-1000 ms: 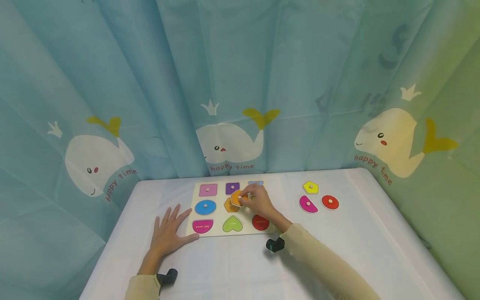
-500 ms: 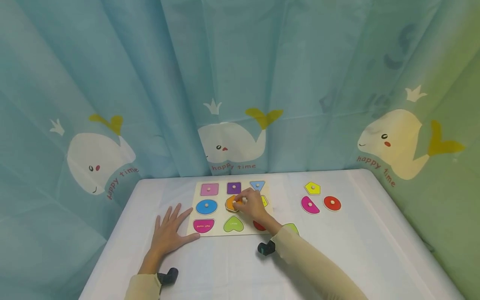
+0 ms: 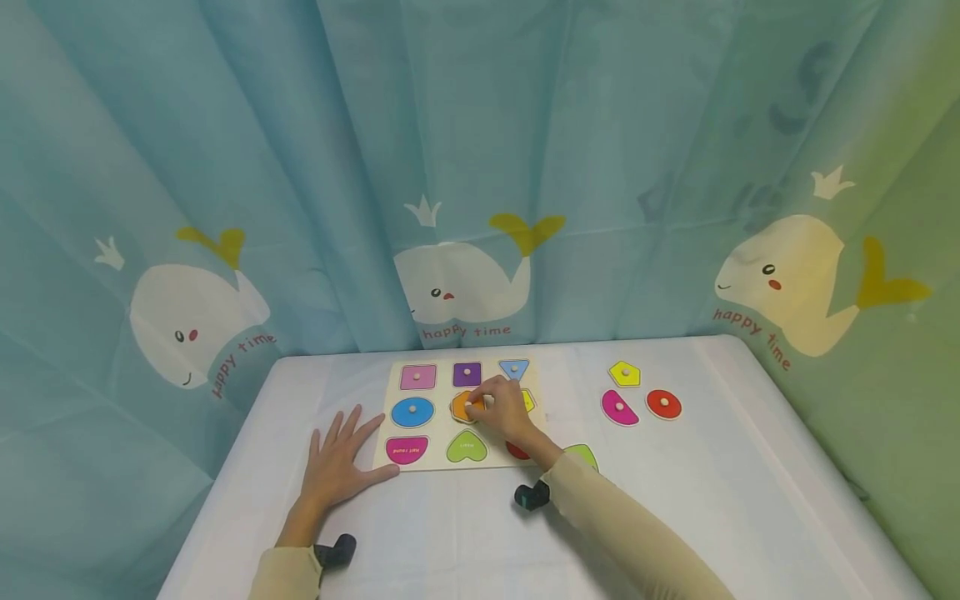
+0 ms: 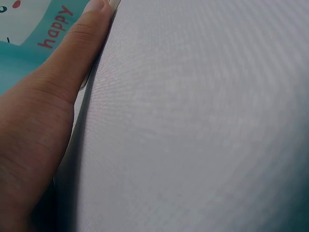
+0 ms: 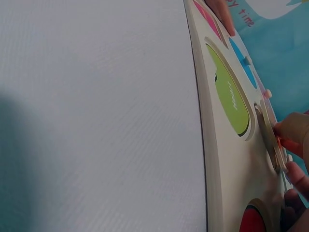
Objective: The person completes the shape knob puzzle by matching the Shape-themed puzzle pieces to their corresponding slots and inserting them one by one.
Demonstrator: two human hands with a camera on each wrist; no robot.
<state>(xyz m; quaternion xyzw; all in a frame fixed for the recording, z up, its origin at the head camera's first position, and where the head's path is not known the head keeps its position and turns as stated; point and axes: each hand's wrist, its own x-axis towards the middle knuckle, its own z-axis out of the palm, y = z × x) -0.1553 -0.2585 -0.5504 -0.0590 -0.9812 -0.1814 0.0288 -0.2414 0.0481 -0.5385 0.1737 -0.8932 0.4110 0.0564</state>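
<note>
The right hand [image 3: 506, 417] pinches the orange hexagon [image 3: 459, 403] over the middle of the puzzle board [image 3: 441, 427]. The head view has it nearly covering its recess [image 5: 265, 130]; the right wrist view shows its edge raised above the board. Just on the person's side of the grip, that same view reveals the cut rim of the green heart slot [image 5: 229, 96]. Left of the grip, the left hand [image 3: 335, 471] lies spread; the left wrist camera catches mainly its thumb, at the board's edge. Well right, only the head view shows the yellow pentagon [image 3: 625, 374], magenta half round [image 3: 619, 407] and red disc [image 3: 663, 405].
</note>
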